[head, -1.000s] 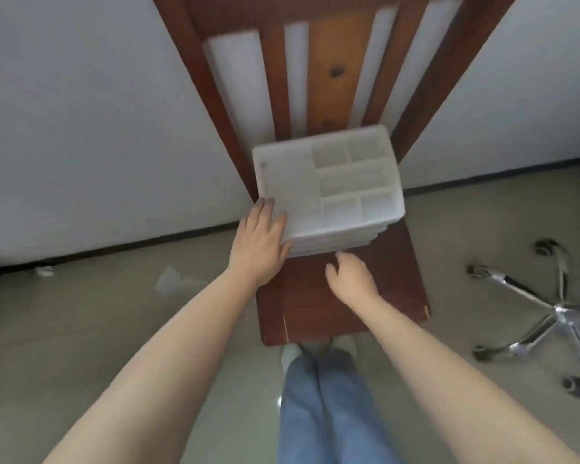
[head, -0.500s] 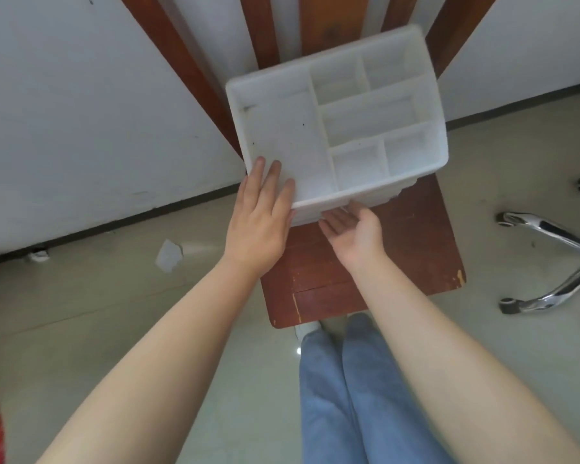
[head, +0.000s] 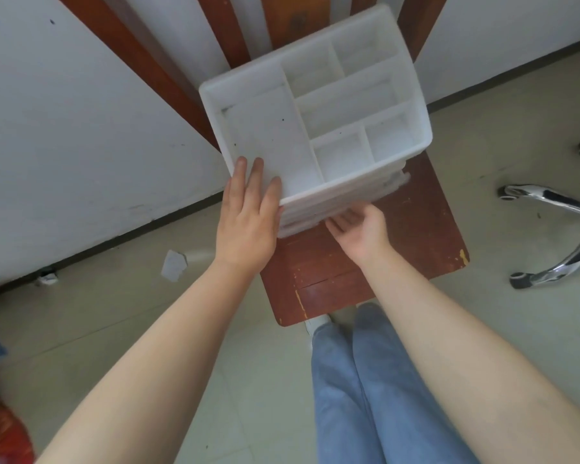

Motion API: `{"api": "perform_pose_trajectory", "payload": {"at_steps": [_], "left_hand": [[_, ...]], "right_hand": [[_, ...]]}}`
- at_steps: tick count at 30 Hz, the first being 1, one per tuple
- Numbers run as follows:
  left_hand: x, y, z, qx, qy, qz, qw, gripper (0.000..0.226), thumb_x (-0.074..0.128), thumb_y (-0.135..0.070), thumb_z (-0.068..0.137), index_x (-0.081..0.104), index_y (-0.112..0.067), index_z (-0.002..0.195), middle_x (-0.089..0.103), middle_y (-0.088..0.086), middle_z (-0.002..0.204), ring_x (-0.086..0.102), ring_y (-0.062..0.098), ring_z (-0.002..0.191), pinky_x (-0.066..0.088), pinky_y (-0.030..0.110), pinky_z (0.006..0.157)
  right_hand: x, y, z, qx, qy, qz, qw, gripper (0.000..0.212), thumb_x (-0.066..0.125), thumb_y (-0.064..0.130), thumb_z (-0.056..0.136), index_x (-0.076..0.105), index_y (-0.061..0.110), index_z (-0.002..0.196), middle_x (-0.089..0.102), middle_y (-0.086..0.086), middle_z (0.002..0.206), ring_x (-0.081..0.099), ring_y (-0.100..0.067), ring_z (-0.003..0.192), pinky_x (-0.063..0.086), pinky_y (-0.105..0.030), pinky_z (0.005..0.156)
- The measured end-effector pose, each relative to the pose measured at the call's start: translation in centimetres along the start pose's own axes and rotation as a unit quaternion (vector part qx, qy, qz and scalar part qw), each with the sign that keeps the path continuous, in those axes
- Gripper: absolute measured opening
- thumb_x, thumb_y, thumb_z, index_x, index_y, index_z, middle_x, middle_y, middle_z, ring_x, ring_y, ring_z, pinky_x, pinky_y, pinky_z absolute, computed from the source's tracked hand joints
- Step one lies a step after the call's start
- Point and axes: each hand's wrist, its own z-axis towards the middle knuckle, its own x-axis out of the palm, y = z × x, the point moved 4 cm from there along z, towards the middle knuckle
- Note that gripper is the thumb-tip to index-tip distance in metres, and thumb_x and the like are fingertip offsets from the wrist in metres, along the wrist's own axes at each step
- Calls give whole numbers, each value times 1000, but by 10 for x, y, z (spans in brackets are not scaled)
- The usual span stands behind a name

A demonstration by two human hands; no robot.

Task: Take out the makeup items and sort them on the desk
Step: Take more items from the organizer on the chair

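Note:
A white plastic organiser [head: 412, 95] with several open top compartments and drawers below stands on a brown wooden chair seat [head: 406, 252]. No makeup items show in the top compartments. My left hand [head: 248, 222] lies flat, fingers straight, on the organiser's near left corner. My right hand [head: 362, 232] is turned palm up at the front of the lower drawers, its fingertips tucked under a drawer edge. What the drawers hold is hidden.
The chair's slatted back [head: 168, 78] rises against a white wall. A chrome office-chair base [head: 563, 236] stands on the tiled floor at right. A paper scrap [head: 174, 270] lies at left, a red object [head: 0, 433] at the bottom left corner. My legs in jeans [head: 365, 380] are below.
The view has come closer to the organiser. My right hand rose from the seat, turned palm up and reached the drawer fronts. My left hand stayed on the corner.

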Motion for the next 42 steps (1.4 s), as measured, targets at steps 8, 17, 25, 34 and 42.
{"api": "perform_pose_trajectory", "payload": {"at_steps": [8,17,25,34,42], "left_hand": [[-2,-2,0,-6,12,16,1000,30,42,-17,86,45,-4,113,57,29,121,32,42,122,44,55,91],[-2,-31,-50,54,22,6,998,50,43,-6,73,41,-8,123,34,17,130,33,34,121,19,47,111],[17,-34,-82,-433,303,-204,824,59,50,-20,92,24,-8,143,51,14,128,51,32,114,43,39,91],[30,-36,-73,-444,317,-233,805,24,47,-7,90,49,2,112,60,20,102,56,36,94,44,38,76],[30,-36,-71,-446,327,-225,802,22,47,-4,89,49,3,110,60,22,98,57,37,91,47,40,74]], "right_hand": [[-78,-24,-26,42,-44,-54,997,18,44,3,93,47,12,77,63,-6,65,57,-19,80,46,-35,81],[-67,9,-67,6,-21,-627,778,23,53,17,91,57,1,106,61,-5,79,57,-17,69,48,-23,64],[6,26,-33,-244,88,-919,299,72,61,23,83,22,20,143,21,-12,147,19,-32,136,23,-41,110],[14,10,-2,-236,82,-961,119,74,56,4,80,18,10,143,24,-22,142,23,-39,132,17,-52,111],[27,3,2,-250,96,-962,49,52,58,2,77,37,3,124,53,-18,116,52,-34,106,40,-38,86]]}}
